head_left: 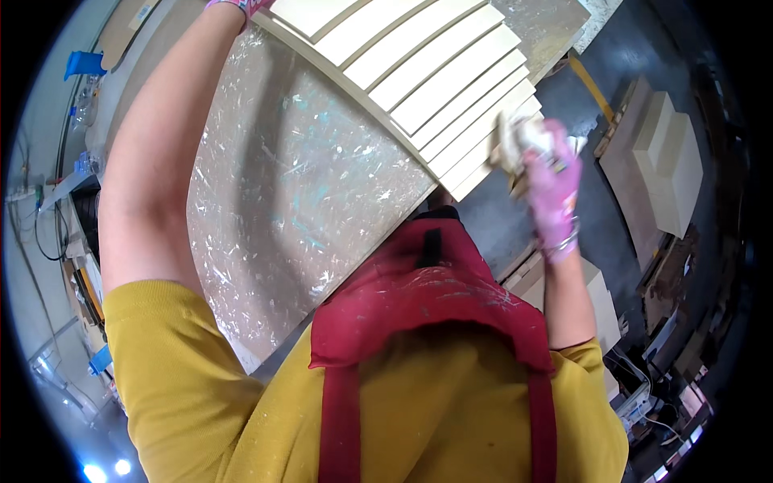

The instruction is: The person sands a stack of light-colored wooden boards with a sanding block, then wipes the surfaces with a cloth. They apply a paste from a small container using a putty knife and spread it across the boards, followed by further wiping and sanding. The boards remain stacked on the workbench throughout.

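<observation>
My right hand, in a pink glove, grips a crumpled off-white cloth. Hand and cloth are smeared by motion. They are beside the right ends of several long cream boards, which lie side by side or overlapping in stepped rows on a table. Whether the cloth touches the boards I cannot tell. At the top edge, my left hand, also in a pink glove, is by the far left end of the boards. Most of it is cut off, so its fingers are hidden.
The paint-spattered tabletop spreads below the boards. On the dark floor to the right stand pale stacked panels, with more panels nearer my right arm. A blue object and clear plastic bottles are at the far left.
</observation>
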`<act>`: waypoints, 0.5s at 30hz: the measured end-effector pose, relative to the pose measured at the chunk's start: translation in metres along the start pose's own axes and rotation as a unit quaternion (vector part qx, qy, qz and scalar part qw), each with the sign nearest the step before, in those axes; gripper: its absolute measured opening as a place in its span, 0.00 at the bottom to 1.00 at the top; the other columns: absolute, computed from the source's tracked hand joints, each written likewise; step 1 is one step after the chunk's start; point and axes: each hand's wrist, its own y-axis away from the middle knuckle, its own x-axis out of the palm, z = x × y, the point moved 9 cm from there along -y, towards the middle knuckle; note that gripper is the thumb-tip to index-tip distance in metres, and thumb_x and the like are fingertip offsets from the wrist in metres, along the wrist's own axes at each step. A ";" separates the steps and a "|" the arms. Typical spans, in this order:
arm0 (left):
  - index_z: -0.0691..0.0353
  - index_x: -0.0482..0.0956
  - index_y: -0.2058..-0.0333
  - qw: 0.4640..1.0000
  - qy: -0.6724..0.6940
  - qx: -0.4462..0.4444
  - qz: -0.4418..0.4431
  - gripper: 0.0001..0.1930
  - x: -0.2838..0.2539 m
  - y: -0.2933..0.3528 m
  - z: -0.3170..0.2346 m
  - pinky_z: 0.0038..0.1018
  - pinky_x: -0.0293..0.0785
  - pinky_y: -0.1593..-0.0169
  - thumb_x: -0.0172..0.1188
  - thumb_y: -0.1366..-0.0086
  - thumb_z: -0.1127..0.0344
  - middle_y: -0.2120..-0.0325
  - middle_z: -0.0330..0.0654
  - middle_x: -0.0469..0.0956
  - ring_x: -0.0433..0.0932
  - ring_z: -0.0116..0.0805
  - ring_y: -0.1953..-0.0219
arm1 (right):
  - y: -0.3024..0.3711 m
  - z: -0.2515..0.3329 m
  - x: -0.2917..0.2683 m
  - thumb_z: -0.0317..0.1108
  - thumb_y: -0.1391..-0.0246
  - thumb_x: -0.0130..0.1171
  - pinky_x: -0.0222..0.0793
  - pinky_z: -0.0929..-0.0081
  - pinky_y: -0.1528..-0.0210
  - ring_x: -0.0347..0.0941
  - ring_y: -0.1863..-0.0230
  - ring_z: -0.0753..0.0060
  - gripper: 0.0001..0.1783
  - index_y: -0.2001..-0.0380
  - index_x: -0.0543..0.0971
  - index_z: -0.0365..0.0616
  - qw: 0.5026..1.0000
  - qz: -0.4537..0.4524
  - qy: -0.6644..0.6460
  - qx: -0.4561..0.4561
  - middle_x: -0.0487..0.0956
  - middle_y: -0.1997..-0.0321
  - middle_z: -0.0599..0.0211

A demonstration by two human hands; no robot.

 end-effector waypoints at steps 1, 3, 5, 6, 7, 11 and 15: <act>0.63 0.69 0.38 1.000 -0.001 -0.001 0.002 0.29 -0.002 0.000 -0.001 0.38 0.54 0.29 0.44 0.28 0.48 0.37 0.53 0.67 0.62 0.48 0.32 | -0.019 0.011 -0.017 0.27 0.48 0.53 0.74 0.72 0.57 0.79 0.59 0.62 0.13 0.58 0.76 0.38 0.977 -0.022 0.131 -0.165 0.79 0.58 0.59; 0.63 0.69 0.38 1.000 0.014 -0.006 0.001 0.29 0.002 -0.002 0.002 0.38 0.54 0.29 0.44 0.28 0.48 0.37 0.53 0.67 0.62 0.49 0.32 | -0.024 0.026 0.000 0.24 0.49 0.54 0.73 0.68 0.54 0.77 0.58 0.58 0.13 0.58 0.77 0.38 0.964 -0.013 0.155 -0.215 0.77 0.57 0.54; 0.63 0.69 0.38 1.000 0.022 -0.010 0.006 0.29 0.003 -0.004 0.000 0.38 0.54 0.29 0.45 0.28 0.48 0.37 0.53 0.67 0.62 0.49 0.32 | -0.009 0.013 0.037 0.22 0.54 0.56 0.71 0.62 0.49 0.75 0.55 0.51 0.16 0.58 0.78 0.38 0.933 0.032 0.258 -0.249 0.76 0.56 0.52; 0.63 0.70 0.38 0.999 0.024 -0.017 0.011 0.29 0.001 -0.002 -0.001 0.38 0.54 0.29 0.45 0.28 0.48 0.37 0.53 0.67 0.62 0.48 0.32 | 0.004 0.013 0.046 0.21 0.58 0.57 0.69 0.58 0.47 0.73 0.53 0.48 0.19 0.57 0.78 0.39 0.902 -0.004 0.304 -0.306 0.76 0.55 0.52; 0.63 0.70 0.39 0.999 0.026 -0.023 0.013 0.29 -0.001 -0.002 -0.002 0.37 0.54 0.29 0.45 0.28 0.48 0.37 0.52 0.67 0.62 0.48 0.32 | 0.016 0.010 0.056 0.24 0.60 0.55 0.69 0.57 0.45 0.74 0.51 0.48 0.22 0.56 0.78 0.39 0.904 0.009 0.295 -0.308 0.76 0.54 0.49; 0.63 0.70 0.39 1.000 0.012 -0.008 -0.002 0.29 0.003 -0.005 0.000 0.37 0.53 0.29 0.45 0.29 0.48 0.37 0.53 0.67 0.62 0.48 0.32 | 0.059 0.013 0.093 0.29 0.59 0.60 0.72 0.55 0.51 0.74 0.55 0.53 0.20 0.58 0.81 0.48 0.878 0.104 0.293 -0.364 0.78 0.56 0.58; 0.63 0.70 0.39 0.999 0.035 -0.012 0.004 0.28 -0.003 0.000 -0.001 0.38 0.53 0.29 0.46 0.29 0.49 0.37 0.54 0.67 0.61 0.49 0.32 | -0.008 0.006 0.045 0.24 0.57 0.57 0.72 0.58 0.53 0.74 0.57 0.47 0.17 0.59 0.78 0.41 0.909 0.048 0.289 -0.296 0.76 0.59 0.51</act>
